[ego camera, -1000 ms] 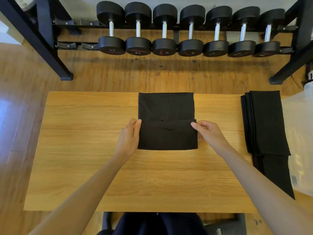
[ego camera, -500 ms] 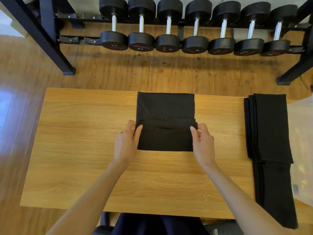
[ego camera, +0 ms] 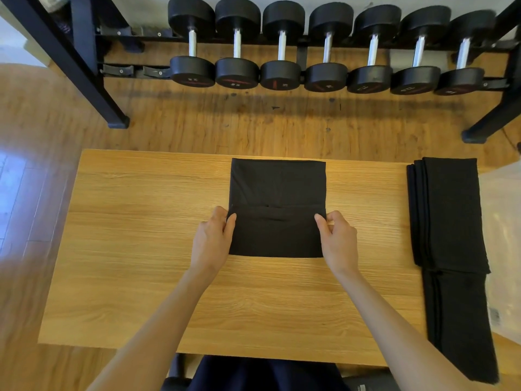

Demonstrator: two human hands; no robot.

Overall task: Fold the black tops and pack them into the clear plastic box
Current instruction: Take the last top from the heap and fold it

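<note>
Centrally on the wooden table [ego camera: 141, 263] lies a partly folded black top [ego camera: 277, 187], its near flap doubled over. Left hand [ego camera: 212, 241] pinches the flap's left edge in a narrow grip; right hand [ego camera: 339, 239] pinches the right edge likewise. Farther right sits a stack of black tops [ego camera: 451, 215], beside the clear plastic box [ego camera: 500, 221]. Dumbbells [ego camera: 327, 43] line a rack beyond the table.

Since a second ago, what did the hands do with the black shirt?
The right hand slid from beside the black top onto its right edge and now pinches it. The left hand kept holding the left edge. The top stayed half folded; the stack of black tops stayed put.
</note>
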